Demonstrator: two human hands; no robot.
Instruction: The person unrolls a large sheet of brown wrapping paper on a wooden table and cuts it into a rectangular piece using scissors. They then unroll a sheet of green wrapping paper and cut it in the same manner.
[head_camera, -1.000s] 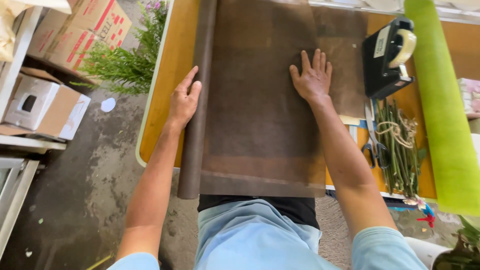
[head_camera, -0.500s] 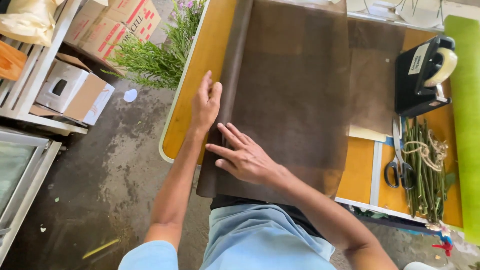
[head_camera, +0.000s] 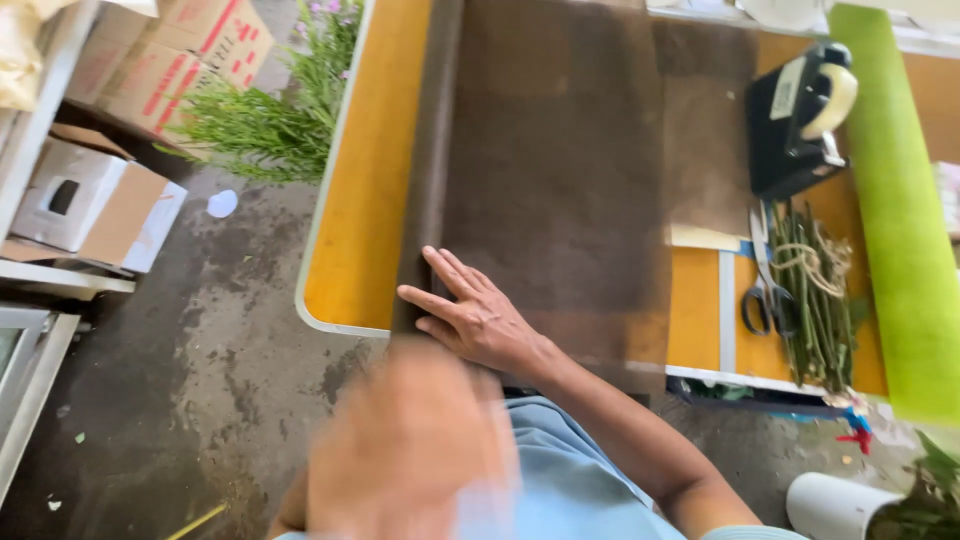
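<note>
Right hand (head_camera: 480, 318): flat, fingers spread, pressing the near left part of the brown sheet (head_camera: 560, 170).
Left hand (head_camera: 410, 450): close to the camera, blurred; cannot tell its grip.
Brown sheet: dark, thin, spread over the yellow surface (head_camera: 365, 220), left edge rolled, far end cut off.

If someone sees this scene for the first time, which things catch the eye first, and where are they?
The eye goes first to the wide brown sheet spread over the yellow table, with the right hand pressed flat on its near left edge. A large blurred shape at the bottom, probably the left hand, is raised close to the camera. On the right lie a bright green roll, a black tape dispenser, scissors and a bundle of green stems.
</note>
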